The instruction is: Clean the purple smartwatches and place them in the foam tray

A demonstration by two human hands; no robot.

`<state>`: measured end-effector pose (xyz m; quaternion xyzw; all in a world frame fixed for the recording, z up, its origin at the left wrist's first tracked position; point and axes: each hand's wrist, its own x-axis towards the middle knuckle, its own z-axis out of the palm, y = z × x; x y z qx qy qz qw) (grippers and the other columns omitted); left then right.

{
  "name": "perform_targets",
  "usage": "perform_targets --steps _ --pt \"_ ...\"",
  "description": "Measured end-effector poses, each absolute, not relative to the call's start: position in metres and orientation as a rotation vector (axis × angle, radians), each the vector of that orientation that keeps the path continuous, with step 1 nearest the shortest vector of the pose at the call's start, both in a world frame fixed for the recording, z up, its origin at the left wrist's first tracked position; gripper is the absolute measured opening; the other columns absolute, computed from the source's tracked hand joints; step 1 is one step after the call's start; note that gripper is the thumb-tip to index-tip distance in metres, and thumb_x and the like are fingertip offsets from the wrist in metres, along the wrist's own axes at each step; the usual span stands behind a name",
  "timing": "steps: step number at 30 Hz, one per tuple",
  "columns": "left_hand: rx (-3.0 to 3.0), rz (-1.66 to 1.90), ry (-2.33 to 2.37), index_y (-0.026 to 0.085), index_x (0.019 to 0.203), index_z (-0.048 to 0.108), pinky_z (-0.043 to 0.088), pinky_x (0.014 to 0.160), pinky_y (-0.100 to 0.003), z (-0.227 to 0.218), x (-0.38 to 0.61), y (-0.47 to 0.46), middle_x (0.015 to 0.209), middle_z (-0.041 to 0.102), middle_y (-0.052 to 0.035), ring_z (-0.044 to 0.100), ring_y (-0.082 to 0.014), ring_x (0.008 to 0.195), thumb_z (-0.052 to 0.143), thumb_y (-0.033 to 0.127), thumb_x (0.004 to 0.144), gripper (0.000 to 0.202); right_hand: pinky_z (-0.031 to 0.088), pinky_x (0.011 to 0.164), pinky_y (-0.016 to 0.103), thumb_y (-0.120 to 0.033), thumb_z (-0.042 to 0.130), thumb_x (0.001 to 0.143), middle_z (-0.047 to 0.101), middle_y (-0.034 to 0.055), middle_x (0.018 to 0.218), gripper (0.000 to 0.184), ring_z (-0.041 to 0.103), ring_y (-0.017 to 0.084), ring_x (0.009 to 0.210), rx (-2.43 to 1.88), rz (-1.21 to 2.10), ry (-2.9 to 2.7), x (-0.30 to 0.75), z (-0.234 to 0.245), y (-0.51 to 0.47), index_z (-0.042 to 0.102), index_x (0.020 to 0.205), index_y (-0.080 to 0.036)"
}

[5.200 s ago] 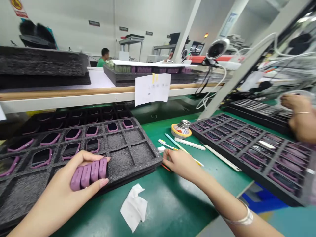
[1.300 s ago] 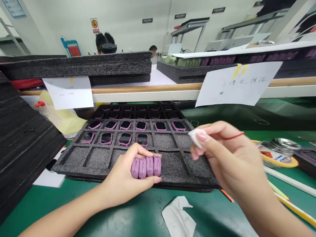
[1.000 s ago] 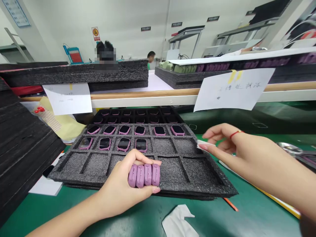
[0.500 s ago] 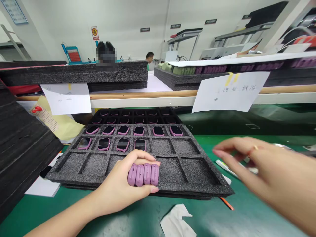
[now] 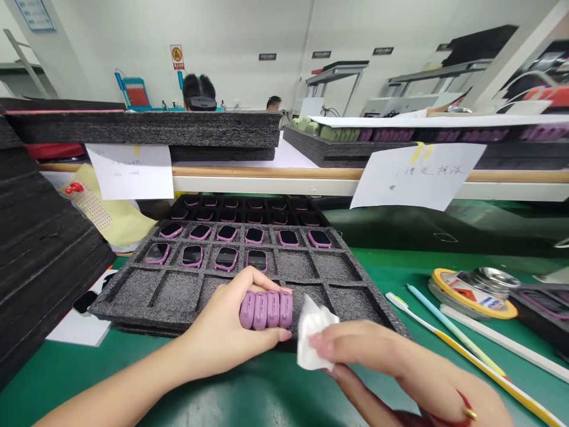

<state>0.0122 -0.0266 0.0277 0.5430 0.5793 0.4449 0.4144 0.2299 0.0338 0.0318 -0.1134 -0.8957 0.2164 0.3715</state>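
My left hand (image 5: 224,320) is closed round a row of several purple smartwatch cases (image 5: 267,309), pressed side by side with their narrow sides facing me. It holds them above the front of a black foam tray (image 5: 175,295). Pinched between the fingertips of my right hand (image 5: 377,362) is a crumpled white tissue (image 5: 313,335), just right of the cases and apart from them. Purple-framed watches with dark screens, such as one watch (image 5: 226,258), lie in the tray's back compartments. My left hand hides part of the front row.
Right of the tray lie a toothbrush (image 5: 438,332), a pale blue-and-yellow stick (image 5: 457,329), a white strip (image 5: 511,341) and a yellow tape roll (image 5: 438,290). A shelf edge (image 5: 267,181) crosses above the tray's back. Black foam stacks (image 5: 48,255) rise at left.
My right hand has come down and left and picked up the tissue from the green table, bringing it beside the cases. My left hand still grips the same cases.
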Motion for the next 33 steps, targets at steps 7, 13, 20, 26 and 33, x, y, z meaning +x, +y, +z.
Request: perform_targets --steps 7,13,20,26,33 --pt "1.45 1.071 1.531 0.024 0.092 0.054 0.039 0.063 -0.026 0.026 0.012 -0.026 0.079 0.065 0.0056 0.052 -0.0138 0.068 0.079 0.027 0.072 0.032 0.058 0.069 0.026 -0.007 0.068 0.088 0.074 0.0003 0.084 0.018 0.071 0.016 0.076 -0.232 0.728 -2.397 0.184 0.052 0.063 0.071 0.081 -0.023" --pt "1.474 1.041 1.57 0.024 0.091 0.052 0.039 0.062 -0.026 0.027 0.013 -0.028 0.079 0.064 0.0065 0.053 -0.0134 0.067 0.079 0.028 0.074 0.032 0.054 0.064 0.023 -0.005 0.069 0.084 0.075 -0.0021 0.08 0.018 0.07 0.013 0.07 -0.433 0.782 -2.423 0.179 0.06 0.072 0.073 0.079 -0.022" --pt "1.44 1.067 1.523 0.025 0.097 0.054 0.049 0.082 -0.033 0.029 0.011 -0.029 0.109 0.074 -0.0019 0.068 -0.021 0.094 0.081 0.025 0.074 0.036 0.054 0.069 0.03 -0.017 0.066 0.091 0.074 0.0008 0.082 0.011 0.068 0.018 0.073 -0.563 0.452 -2.075 0.192 0.052 0.081 0.07 0.084 -0.024" --pt "1.378 1.127 1.373 0.025 0.097 0.053 0.051 0.097 -0.038 0.029 0.012 -0.029 0.126 0.074 -0.0056 0.069 -0.024 0.115 0.082 0.018 0.074 0.038 0.055 0.054 0.021 -0.019 0.066 0.091 0.073 -0.0038 0.076 0.014 0.069 0.013 0.063 -0.324 0.676 -2.484 0.229 0.067 0.066 0.068 0.081 -0.028" --pt "1.382 1.18 1.348 0.024 0.095 0.053 0.053 0.099 -0.037 0.029 0.014 -0.029 0.124 0.075 -0.0051 0.069 -0.0228 0.118 0.083 0.01 0.071 0.041 0.051 0.046 0.021 -0.018 0.07 0.09 0.07 -0.0038 0.069 0.017 0.066 0.013 0.055 -0.292 0.736 -2.734 0.222 0.058 0.051 0.065 0.075 -0.025"
